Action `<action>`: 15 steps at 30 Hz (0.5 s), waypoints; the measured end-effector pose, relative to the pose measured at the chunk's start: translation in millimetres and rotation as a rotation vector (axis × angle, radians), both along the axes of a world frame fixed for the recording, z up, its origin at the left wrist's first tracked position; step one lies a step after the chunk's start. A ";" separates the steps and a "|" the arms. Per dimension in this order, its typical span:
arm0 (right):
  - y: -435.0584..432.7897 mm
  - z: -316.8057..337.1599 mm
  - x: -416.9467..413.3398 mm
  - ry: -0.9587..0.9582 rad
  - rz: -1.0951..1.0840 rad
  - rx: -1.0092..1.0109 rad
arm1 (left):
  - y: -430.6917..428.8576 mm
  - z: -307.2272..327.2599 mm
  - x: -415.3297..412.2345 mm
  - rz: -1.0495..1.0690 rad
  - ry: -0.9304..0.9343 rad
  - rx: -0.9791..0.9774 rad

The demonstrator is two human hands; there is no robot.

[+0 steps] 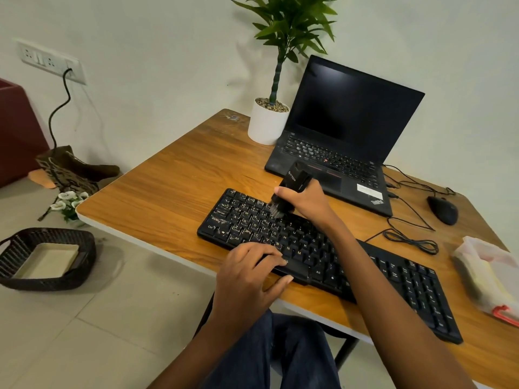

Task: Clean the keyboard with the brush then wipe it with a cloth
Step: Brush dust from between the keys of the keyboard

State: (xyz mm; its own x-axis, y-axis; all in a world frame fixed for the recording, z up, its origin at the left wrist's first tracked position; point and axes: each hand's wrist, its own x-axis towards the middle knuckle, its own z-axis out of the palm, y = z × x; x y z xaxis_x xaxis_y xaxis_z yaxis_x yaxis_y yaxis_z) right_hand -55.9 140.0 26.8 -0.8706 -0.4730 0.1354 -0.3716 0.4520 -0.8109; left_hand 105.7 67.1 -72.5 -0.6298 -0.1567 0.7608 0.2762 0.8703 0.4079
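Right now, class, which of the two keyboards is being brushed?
The separate keyboard nearest the person: the brush touches its keys, while the laptop keyboard lies untouched behind.

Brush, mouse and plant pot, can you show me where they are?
brush point(296, 178): head view, on its black handle.
mouse point(443, 210): head view, on its rounded top.
plant pot point(266, 126): head view, on its white side.
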 end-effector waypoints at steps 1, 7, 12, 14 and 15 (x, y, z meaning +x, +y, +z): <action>-2.0 -0.4 0.7 0.010 -0.005 -0.006 | 0.1 0.3 -0.1 0.000 0.001 0.000; -9.3 -1.0 -1.2 -0.001 0.046 0.012 | 0.0 1.5 0.4 -0.007 0.006 0.007; -13.1 3.3 -10.0 0.042 0.026 0.093 | 0.1 0.8 0.0 -0.008 -0.005 0.000; -16.1 2.3 -7.1 0.042 0.063 0.086 | 0.2 0.8 0.3 -0.011 -0.010 0.005; -16.1 2.4 -5.2 0.005 0.105 0.077 | 0.5 0.9 0.2 -0.013 -0.012 0.009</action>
